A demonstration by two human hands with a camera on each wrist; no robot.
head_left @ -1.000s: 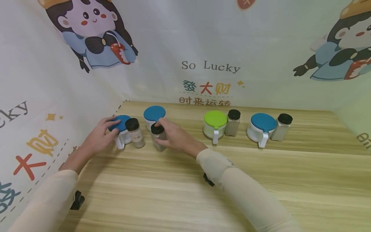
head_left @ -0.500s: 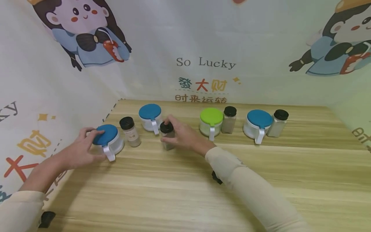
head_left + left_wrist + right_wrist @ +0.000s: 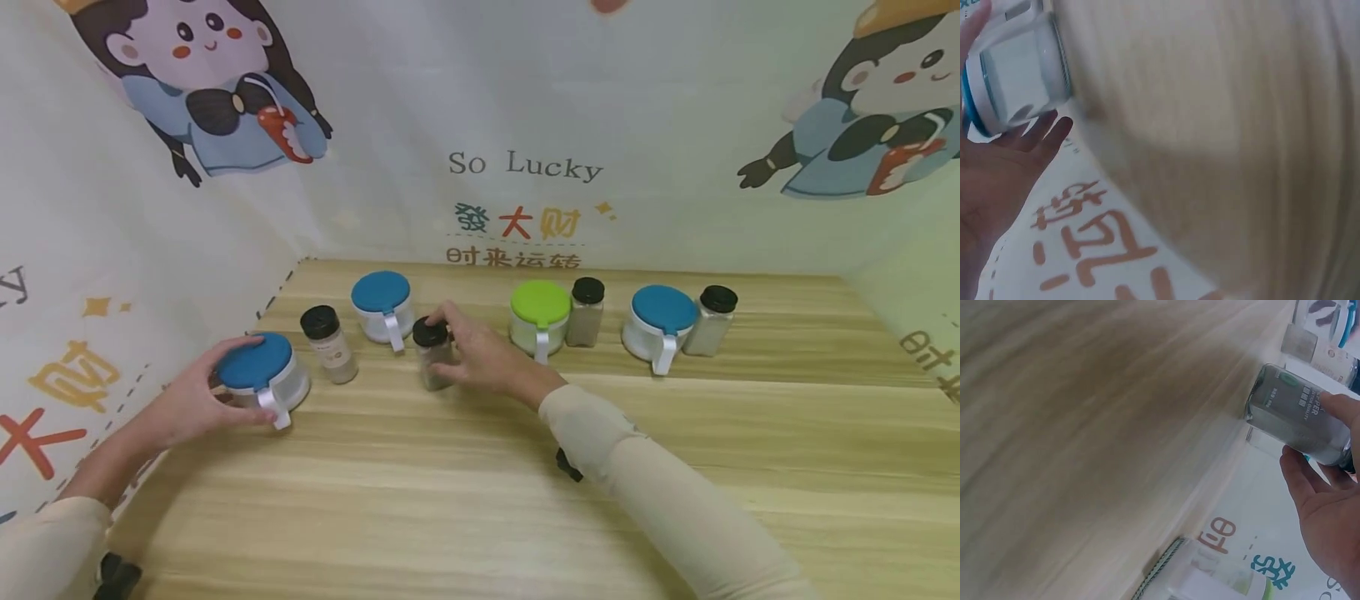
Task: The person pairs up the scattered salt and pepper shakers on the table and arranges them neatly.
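My left hand (image 3: 183, 404) holds a blue-lidded white seasoning jar (image 3: 258, 365) at the far left, with the fingers behind it and the thumb at its handle. The left wrist view shows the jar's clear wall (image 3: 1019, 75) beside my fingers. My right hand (image 3: 491, 358) grips a black-capped pepper shaker (image 3: 432, 362) between thumb and fingers. Its dark, printed side (image 3: 1297, 415) faces the right wrist view. Between the hands stands a round black-capped spice bottle (image 3: 330, 346), touched by neither. Behind the shaker is another blue-lidded jar (image 3: 382, 304).
Farther right stand a green-lidded jar (image 3: 540, 312) beside a black-capped shaker (image 3: 587, 315), and a blue-lidded jar (image 3: 660, 321) beside another shaker (image 3: 712, 323). A printed cloth (image 3: 390, 108) hangs along the back and left of the wooden table (image 3: 450, 492).
My left hand has brought its jar left and nearer, away from the round spice bottle. My right hand has shifted the pepper shaker to the right, opening a gap between it and that bottle.
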